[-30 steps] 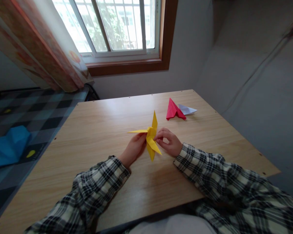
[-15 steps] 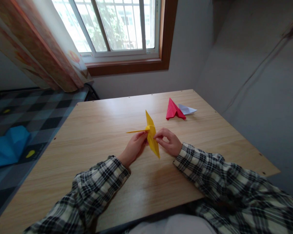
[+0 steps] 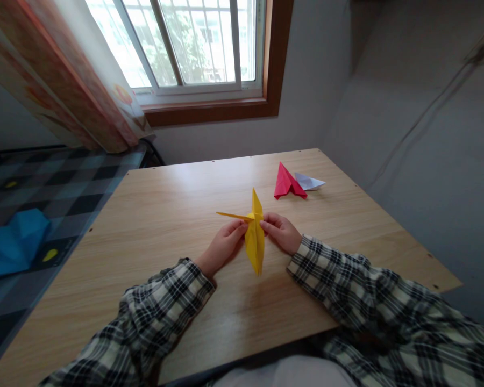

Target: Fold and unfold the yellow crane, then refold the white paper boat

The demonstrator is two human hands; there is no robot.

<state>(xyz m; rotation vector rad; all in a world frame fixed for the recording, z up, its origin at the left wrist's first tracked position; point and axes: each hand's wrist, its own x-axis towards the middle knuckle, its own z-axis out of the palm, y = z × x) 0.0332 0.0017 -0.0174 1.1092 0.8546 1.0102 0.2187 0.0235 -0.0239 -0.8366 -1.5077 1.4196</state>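
A yellow origami crane (image 3: 256,236) is held up above the middle of the wooden table. One thin pointed arm of it sticks out to the left, and its broad folded wings point away from me and toward me. My left hand (image 3: 225,240) pinches it from the left, close under the thin point. From the other side, the thumb and fingers of my right hand (image 3: 281,232) are closed on its right edge. The fingertips behind the paper are partly hidden.
Toward the back right of the table (image 3: 177,196) lie a red folded paper piece (image 3: 287,183) and a white folded paper piece (image 3: 311,183), touching or nearly so. A blue folded paper (image 3: 18,239) rests on a checked surface (image 3: 70,183) at the left.
The yellow crane has turned, so its near wing now points more straight toward me and sits slightly farther right. My right fingers have closed in on its edge.
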